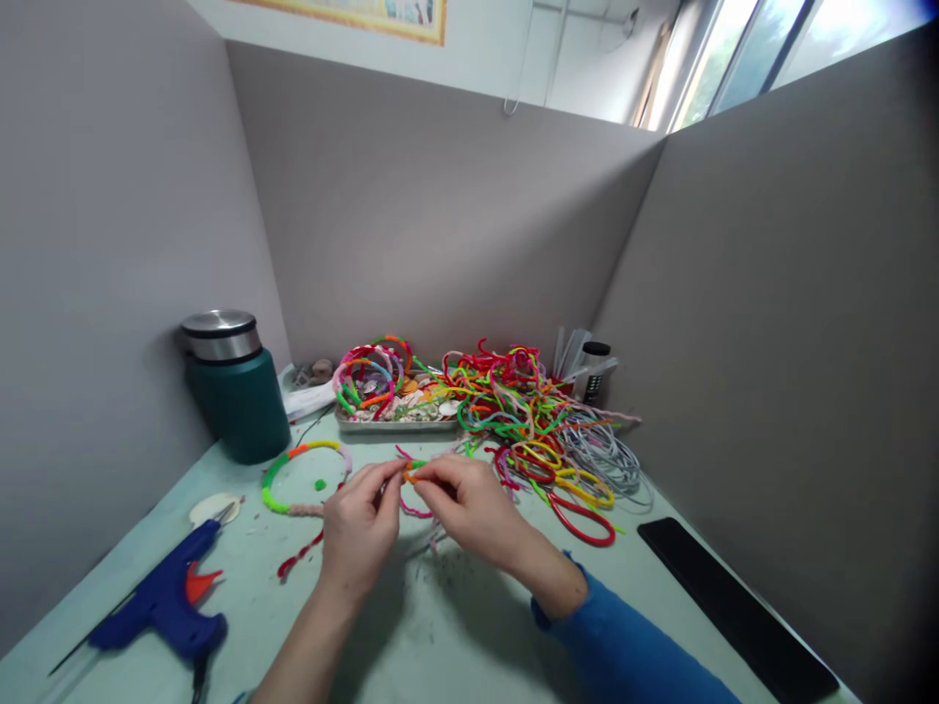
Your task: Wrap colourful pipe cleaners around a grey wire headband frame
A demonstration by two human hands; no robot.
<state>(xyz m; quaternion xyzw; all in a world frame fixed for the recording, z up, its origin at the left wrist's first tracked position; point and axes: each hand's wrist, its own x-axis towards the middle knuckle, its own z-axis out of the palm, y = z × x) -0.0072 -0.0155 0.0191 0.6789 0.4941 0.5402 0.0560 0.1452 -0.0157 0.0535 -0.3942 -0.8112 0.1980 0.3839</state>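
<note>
My left hand [363, 518] and my right hand [473, 504] meet above the middle of the table, fingertips pinched close together. Between them is a short orange and green piece of what looks like pipe cleaner [412, 470], mostly covered by the fingers. A pink strand [416, 512] shows behind the hands; whether it joins the held piece I cannot tell. Left of my left hand lies a ring wrapped in green, orange, yellow and pink [277, 497], with a small green dot [320, 484] inside it. A twisted red strand [299, 556] lies beside my left wrist.
A blue glue gun [165, 596] lies front left, near a green flask [245, 401]. Behind stand a metal tray [396, 426] with rings and buttons, a tangle of coloured strands [514, 381] and a grey wire coil [602, 450]. Red-handled scissors [583, 518] and a black strip [726, 596] lie right.
</note>
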